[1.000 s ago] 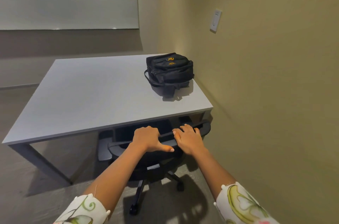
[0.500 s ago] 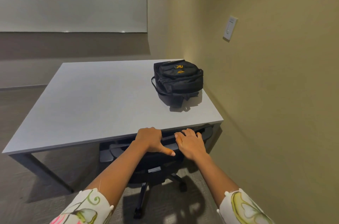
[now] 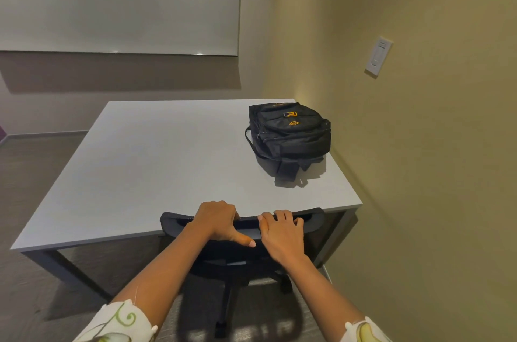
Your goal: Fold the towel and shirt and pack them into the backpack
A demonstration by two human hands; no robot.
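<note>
A black backpack (image 3: 289,134) with orange logos lies zipped shut on the far right part of the grey table (image 3: 156,162). My left hand (image 3: 219,222) and my right hand (image 3: 281,232) both grip the top of the backrest of a black office chair (image 3: 310,220), which is tucked under the table's near edge. The backpack is well beyond both hands. No towel or shirt is in view.
A yellow-green wall with a white switch plate (image 3: 378,59) runs close along the table's right side. A whiteboard (image 3: 117,0) hangs on the far wall. The chair's wheeled base (image 3: 223,311) stands on grey carpet between me and the table.
The chair has slid further under the table with both hands on its backrest, and my view has come closer to the table.
</note>
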